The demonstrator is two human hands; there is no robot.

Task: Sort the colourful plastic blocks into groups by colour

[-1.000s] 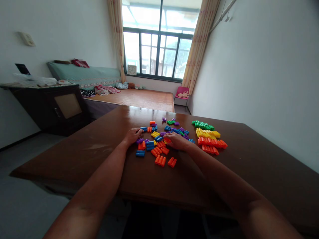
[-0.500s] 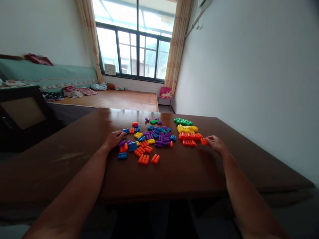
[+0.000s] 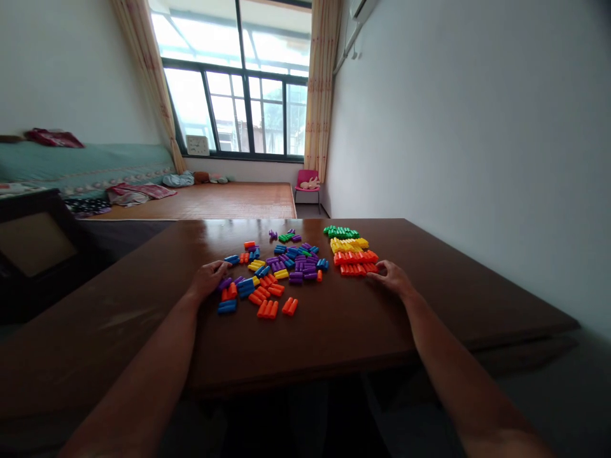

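Observation:
On the brown table, my right hand (image 3: 390, 276) pinches an orange tube-shaped plastic block at the right end of a short orange row (image 3: 356, 270). Behind that lie a longer orange row (image 3: 356, 257), a yellow row (image 3: 349, 244) and a green row (image 3: 341, 233). My left hand (image 3: 209, 278) rests at the left edge of a loose pile, its fingers loosely stretched and apparently holding nothing. Near its fingertips are a blue block (image 3: 231, 259) and a purple block (image 3: 224, 284). Purple blocks (image 3: 305, 263), blue blocks (image 3: 245, 287) and orange blocks (image 3: 268, 309) lie mixed in the pile.
The dark brown table (image 3: 324, 343) has its front edge close to my body. Beyond it stand a low bed (image 3: 229, 198) and a pink chair (image 3: 308, 178). A white wall (image 3: 453, 127) runs along the right, and a dark cabinet (image 3: 33, 235) stands at the left.
My right hand has moved left with the orange block, which now sits against the end of the short orange row. The left hand stays beside the pile. The camera view has shifted slightly.

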